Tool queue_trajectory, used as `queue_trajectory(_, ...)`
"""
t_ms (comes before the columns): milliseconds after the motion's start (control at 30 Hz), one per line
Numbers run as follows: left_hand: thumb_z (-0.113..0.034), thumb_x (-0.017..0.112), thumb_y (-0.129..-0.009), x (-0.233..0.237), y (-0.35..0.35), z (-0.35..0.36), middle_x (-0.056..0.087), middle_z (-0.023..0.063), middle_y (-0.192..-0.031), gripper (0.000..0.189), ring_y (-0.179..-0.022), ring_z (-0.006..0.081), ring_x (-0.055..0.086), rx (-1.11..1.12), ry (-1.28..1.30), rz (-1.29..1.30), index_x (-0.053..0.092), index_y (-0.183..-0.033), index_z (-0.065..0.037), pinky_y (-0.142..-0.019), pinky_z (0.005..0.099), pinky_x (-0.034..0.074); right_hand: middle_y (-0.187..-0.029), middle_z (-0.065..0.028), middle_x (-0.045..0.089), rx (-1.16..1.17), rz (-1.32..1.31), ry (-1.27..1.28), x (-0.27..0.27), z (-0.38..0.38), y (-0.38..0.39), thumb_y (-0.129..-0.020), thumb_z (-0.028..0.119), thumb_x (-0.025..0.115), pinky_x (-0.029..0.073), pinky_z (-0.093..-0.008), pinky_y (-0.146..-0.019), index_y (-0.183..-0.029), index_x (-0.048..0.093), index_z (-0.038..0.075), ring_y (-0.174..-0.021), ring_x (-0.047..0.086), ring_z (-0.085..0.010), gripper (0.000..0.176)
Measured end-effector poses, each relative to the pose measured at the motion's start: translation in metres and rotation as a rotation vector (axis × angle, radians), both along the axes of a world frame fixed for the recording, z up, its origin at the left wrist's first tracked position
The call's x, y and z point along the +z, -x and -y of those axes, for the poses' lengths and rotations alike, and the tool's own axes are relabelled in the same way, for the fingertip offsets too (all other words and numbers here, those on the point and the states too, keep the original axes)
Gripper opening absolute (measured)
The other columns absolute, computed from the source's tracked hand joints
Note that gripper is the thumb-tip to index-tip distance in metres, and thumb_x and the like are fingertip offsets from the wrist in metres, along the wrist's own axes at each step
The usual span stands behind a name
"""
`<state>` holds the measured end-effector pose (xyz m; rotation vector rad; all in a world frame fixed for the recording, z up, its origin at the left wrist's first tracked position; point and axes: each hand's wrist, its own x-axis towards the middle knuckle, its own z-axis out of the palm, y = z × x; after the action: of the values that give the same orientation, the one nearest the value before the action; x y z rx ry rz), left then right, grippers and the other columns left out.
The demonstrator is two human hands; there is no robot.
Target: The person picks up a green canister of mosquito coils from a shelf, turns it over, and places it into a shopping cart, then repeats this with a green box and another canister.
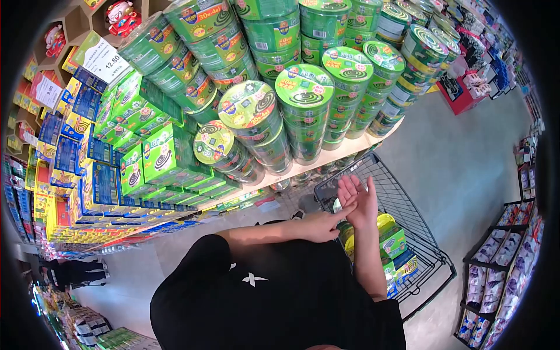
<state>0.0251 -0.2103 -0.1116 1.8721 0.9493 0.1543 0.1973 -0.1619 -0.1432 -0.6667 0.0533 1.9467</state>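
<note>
My left hand [322, 226] reaches across my body with its index finger stretched out and the other fingers curled. The fingertip appears to touch the palm of my right hand [360, 201]. That right hand is raised, palm toward me, with its fingers spread and nothing in it. Both hands are over a dark wire shopping cart [417, 224]. Inside the cart, partly hidden by my right forearm, lie a green box [392, 241], a blue-and-yellow box [406, 265] and something round and yellow [385, 220].
Ahead, a shelf [315, 164] bears stacked green mosquito coil tubs [305, 87]. Green mosquito coil boxes [163, 153] and blue-and-yellow boxes [102, 184] stand left, by a price sign [108, 60]. A rack of packets [493, 256] is at right. Another person [73, 271] is far left.
</note>
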Motion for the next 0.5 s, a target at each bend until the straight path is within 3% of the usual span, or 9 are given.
queue_trajectory(200,-0.012,0.06,-0.09,-0.012,0.002,-0.001,0.072,0.0117,-0.096,0.079,-0.08,0.0272,0.071,0.001,0.042,0.242,0.025,-0.16,-0.014,-0.078,0.0396,0.056,-0.118,-0.0178,0.068,-0.208,-0.122,0.058,-0.011,-0.002,-0.015,-0.1,0.042,0.059,0.056,-0.0398,-0.094,-0.114,0.062,0.001,-0.11,0.067,-0.0305,0.043)
queue_trajectory(233,-0.012,0.062,-0.092,-0.013,0.004,-0.006,0.067,0.0153,-0.121,0.073,-0.107,0.0285,0.068,-0.033,0.072,0.247,0.03,-0.158,-0.01,-0.095,0.0393,0.052,-0.117,-0.0157,0.068,-0.249,-0.051,0.076,-0.014,-0.003,-0.018,-0.1,0.042,0.058,0.054,-0.0405,-0.093,-0.114,0.061,0.003,-0.107,0.065,-0.0293,0.042)
queue_trajectory(333,-0.021,0.064,-0.096,-0.003,-0.001,-0.006,0.053,0.0225,-0.141,0.074,-0.131,0.0347,0.054,0.093,-0.274,0.45,0.027,-0.159,-0.006,-0.111,0.0426,0.04,-0.114,-0.011,0.065,-0.219,0.278,-0.01,-0.02,0.005,-0.013,-0.104,0.043,0.05,0.049,-0.0386,-0.093,-0.112,0.06,0.008,-0.108,0.061,-0.0249,0.037)
queue_trajectory(367,-0.033,0.066,-0.097,0.002,-0.001,-0.007,0.039,0.0276,-0.153,0.084,-0.144,0.0388,0.036,0.084,-0.058,0.402,0.02,-0.159,-0.002,-0.12,0.0456,0.027,-0.112,-0.0091,0.064,-0.179,0.32,-0.078,-0.022,0.01,-0.007,-0.104,0.043,0.049,0.046,-0.0399,-0.094,-0.112,0.06,0.01,-0.106,0.06,-0.0236,0.036)
queue_trajectory(467,-0.041,0.066,-0.096,0.007,-0.011,-0.004,0.034,0.0302,-0.155,0.092,-0.147,0.0404,0.032,0.146,-0.218,0.479,0.013,-0.159,0.0,-0.12,0.0466,0.025,-0.116,-0.011,0.062,-0.045,0.405,-0.113,-0.027,0.017,0.015,-0.103,0.048,0.052,0.05,-0.0397,-0.088,-0.122,0.053,0.008,-0.102,0.062,-0.0261,0.045)
queue_trajectory(500,-0.045,0.067,-0.095,0.007,-0.011,-0.004,0.03,0.0308,-0.158,0.099,-0.149,0.0395,0.029,0.096,-0.162,0.416,0.009,-0.159,0.002,-0.121,0.0462,0.024,-0.116,-0.0099,0.062,-0.031,0.421,-0.12,-0.029,0.018,0.02,-0.102,0.052,0.052,0.051,-0.0388,-0.087,-0.126,0.051,0.009,-0.102,0.062,-0.0243,0.05)
